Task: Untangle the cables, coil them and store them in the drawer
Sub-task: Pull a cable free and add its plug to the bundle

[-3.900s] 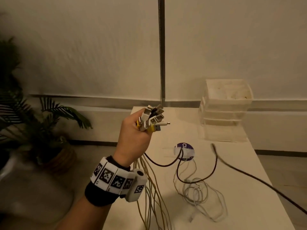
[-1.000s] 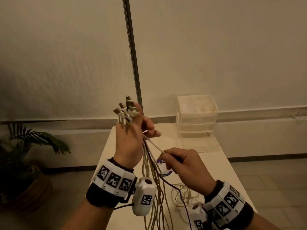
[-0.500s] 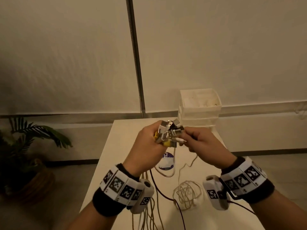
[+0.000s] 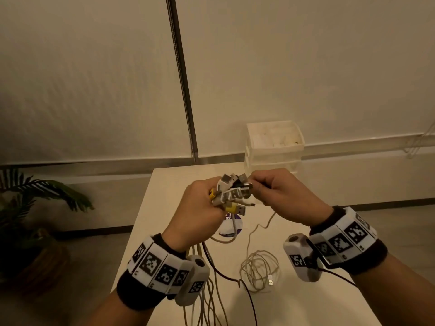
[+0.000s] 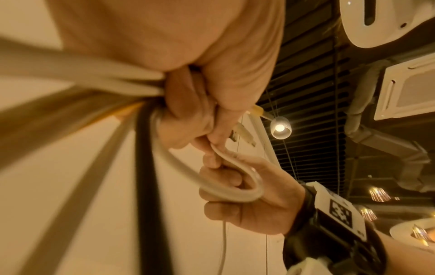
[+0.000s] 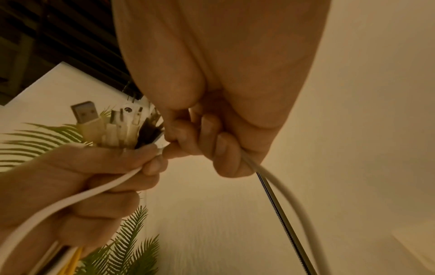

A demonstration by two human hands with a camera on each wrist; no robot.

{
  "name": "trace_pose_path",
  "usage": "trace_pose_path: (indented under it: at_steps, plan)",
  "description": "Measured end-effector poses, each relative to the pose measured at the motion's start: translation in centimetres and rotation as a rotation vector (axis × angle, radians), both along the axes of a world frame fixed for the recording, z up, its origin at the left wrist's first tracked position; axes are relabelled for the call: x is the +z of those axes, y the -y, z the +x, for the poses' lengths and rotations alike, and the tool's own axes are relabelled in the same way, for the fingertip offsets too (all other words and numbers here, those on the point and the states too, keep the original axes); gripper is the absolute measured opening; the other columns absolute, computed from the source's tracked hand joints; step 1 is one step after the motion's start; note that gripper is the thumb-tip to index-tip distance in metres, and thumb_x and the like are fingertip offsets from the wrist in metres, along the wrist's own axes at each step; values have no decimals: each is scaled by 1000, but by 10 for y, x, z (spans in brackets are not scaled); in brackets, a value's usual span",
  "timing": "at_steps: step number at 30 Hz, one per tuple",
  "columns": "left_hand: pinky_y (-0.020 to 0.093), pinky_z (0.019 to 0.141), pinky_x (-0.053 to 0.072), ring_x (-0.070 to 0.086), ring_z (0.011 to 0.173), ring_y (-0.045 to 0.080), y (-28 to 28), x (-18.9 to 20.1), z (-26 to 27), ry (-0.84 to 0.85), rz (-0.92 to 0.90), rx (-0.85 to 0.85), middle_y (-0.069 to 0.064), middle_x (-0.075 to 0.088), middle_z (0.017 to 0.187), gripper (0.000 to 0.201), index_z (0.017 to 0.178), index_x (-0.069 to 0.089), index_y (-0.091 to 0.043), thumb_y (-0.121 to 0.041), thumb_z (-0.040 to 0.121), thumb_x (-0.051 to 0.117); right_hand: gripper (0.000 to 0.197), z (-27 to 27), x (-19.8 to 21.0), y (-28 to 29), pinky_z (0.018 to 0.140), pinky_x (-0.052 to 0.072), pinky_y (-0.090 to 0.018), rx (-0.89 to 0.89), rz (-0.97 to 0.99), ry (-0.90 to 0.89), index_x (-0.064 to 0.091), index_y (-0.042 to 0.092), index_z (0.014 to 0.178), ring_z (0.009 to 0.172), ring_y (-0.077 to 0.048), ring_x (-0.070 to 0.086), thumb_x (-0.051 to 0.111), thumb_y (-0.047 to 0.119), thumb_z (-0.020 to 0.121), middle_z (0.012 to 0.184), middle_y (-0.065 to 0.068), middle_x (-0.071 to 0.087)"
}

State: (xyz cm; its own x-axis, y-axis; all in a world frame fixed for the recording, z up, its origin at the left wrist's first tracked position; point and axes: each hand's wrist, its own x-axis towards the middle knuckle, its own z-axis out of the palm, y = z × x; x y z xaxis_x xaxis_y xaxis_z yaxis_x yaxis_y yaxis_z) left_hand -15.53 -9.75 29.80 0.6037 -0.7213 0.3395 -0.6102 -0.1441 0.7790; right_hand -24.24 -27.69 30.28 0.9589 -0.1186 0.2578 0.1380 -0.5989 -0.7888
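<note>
Two hands: both closed and working, raised above the table.
Left hand: fist closed round the bundle of cables; plug ends stick out above the fingers, the cable lengths hang below toward the table edge.
Right hand: fingertips pinch one plug at the cluster; a white cable and a dark braided cable run down out of its curled fingers.
Loose cable: lies in a rough heap on the table, below the hands.
Drawer unit: at the far table edge, well apart from the hands.
Step in hand: probably isolating one plug from the cluster.
Technique: keep the left grip firm below the plugs; draw the chosen plug straight out, slowly; stop if neighbouring cables drag.
Risk: a hard pull may tighten crossings lower down, which are out of view.
</note>
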Motion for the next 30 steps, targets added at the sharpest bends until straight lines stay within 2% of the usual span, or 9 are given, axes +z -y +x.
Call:
trace_pose_path:
  at_steps: [2,7,11,14,19,23,26,28,30]
  plan:
    - [39,66,57,66,71,16,-2,1,4,-19,-91,76,-4,71,77,21,81,71,-10,7,82,58,32,-1,-2,0,55,34,-29,-2,62,-22,66,26,69,52,-8,37,51,32,97,53,10,43]
    - [11,54,46,63,61,-3,-22,17,18,-86,-268,288,-23,69,66,24,82,71,-8,9,88,56,32,-7,-12,9,55,34,-26,-34,121,-47,65,14,74,50,-6,37,49,27,98,52,9,43]
    - [33,53,40,46,54,10,-37,12,37,-137,-346,495,-11,57,55,24,68,62,-17,-11,91,64,30,-7,-14,11,56,35,-25,-39,94,-59,66,16,76,50,-4,39,48,23,99,52,10,45]
    - [33,57,43,49,56,3,-35,13,36,-24,-263,554,-12,61,62,26,71,61,-23,-6,90,63,30,-2,-13,9,56,36,-28,-77,39,-48,66,17,76,51,-8,40,49,23,99,51,10,46]
    - [4,62,45,62,77,-7,-29,28,13,273,-161,367,-20,63,82,38,111,63,-22,3,81,65,30,4,-10,4,54,36,-25,-90,-116,-92,66,19,74,49,-7,40,49,27,98,55,3,49]
    - [27,72,56,66,77,4,-15,30,-2,472,147,132,-11,74,88,35,114,69,-24,-10,82,70,31,10,0,-1,54,37,-25,-102,-269,-108,63,26,71,51,-10,47,49,29,98,53,7,52]
    - [28,86,53,66,94,8,-6,27,-1,338,221,52,-8,74,107,51,129,61,-28,-18,80,72,39,9,10,-2,55,38,-33,-71,-254,-118,55,30,60,52,-17,46,49,26,99,53,7,50]
    - [23,77,50,64,85,3,1,25,-2,252,191,37,-10,73,96,41,117,67,-26,-9,80,67,36,7,14,-1,54,35,-31,3,-109,-144,60,16,67,50,-12,39,46,18,100,53,8,46]
    - [26,60,42,56,66,9,8,20,0,198,157,58,-7,66,72,22,83,65,-19,2,79,58,31,4,18,0,53,33,-27,44,7,-153,60,-3,80,50,-9,35,43,14,101,53,8,44]
